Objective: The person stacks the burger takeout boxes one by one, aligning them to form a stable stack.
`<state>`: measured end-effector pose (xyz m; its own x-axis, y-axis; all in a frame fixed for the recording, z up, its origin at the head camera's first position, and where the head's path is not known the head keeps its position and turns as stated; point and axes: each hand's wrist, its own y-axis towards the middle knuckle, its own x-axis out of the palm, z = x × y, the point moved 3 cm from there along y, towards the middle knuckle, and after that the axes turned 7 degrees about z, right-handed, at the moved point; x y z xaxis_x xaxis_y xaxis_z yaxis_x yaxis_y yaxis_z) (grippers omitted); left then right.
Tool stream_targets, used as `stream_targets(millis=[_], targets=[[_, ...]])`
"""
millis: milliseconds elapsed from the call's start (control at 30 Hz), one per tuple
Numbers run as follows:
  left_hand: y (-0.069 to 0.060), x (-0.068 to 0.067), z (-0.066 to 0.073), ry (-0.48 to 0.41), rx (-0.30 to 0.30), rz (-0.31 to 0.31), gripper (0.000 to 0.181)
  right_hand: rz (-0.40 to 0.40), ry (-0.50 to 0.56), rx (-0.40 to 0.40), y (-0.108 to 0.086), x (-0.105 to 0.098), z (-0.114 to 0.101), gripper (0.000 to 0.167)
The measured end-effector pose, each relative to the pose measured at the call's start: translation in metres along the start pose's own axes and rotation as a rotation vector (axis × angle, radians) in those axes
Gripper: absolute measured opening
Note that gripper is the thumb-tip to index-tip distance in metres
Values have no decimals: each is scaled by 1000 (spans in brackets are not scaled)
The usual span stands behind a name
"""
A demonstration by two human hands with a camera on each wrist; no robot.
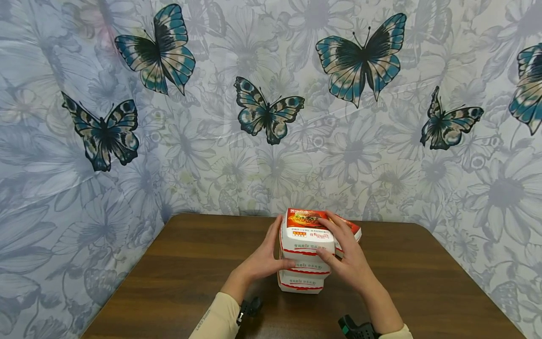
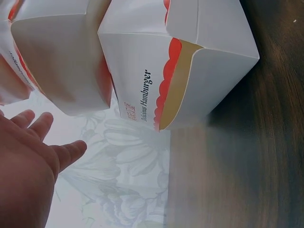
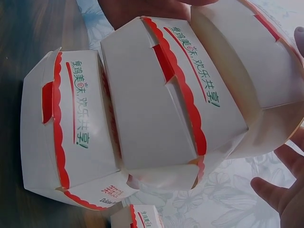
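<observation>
Three white hamburger boxes with red scalloped trim are stacked unevenly on the table. The top box (image 1: 307,240) has a burger picture on its lid; the middle box (image 2: 61,61) and bottom box (image 3: 42,123) sit beneath. My left hand (image 1: 264,254) is against the stack's left side, thumb across the front near the middle box. In the left wrist view its other fingers (image 2: 40,124) are spread. My right hand (image 1: 349,256) rests on the top box's right side, thumb at the front and fingers by the lid. Its lower fingers (image 3: 266,192) stretch out apart from the box.
Another hamburger box (image 1: 354,229) stands behind the stack to the right, partly hidden by my right hand. The brown wooden table (image 1: 195,263) ends at a wall covering (image 1: 211,165) printed with flowers and butterflies.
</observation>
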<state>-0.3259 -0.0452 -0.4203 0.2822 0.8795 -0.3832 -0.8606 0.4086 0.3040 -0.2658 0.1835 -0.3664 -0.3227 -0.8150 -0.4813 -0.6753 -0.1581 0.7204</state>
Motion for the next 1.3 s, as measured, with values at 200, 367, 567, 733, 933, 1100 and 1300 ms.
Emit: stream_targets(millis=[200,367,567,733,933,1100,1300], targets=[[0,-1,3,-7,23,-1,122,1,12,-1,0,-1,2,72],[0,-1,6,-15,53,-8,123,3,18,-3,0,-1,4,73],[0,-2,6,-17,87,-9,120,18,47,-9,-1,-2,7,73],[1,-3,6,-22,103,-7,116,63,62,10,-2,-5,16,69],[0,-4,10,-28,108,-11,115,127,86,-15,-2,-8,26,57],[-1,-4,13,-27,127,-14,114,183,74,7,-2,-12,35,44],[-1,-5,16,-23,129,-15,114,244,7,118,-3,-19,55,46]])
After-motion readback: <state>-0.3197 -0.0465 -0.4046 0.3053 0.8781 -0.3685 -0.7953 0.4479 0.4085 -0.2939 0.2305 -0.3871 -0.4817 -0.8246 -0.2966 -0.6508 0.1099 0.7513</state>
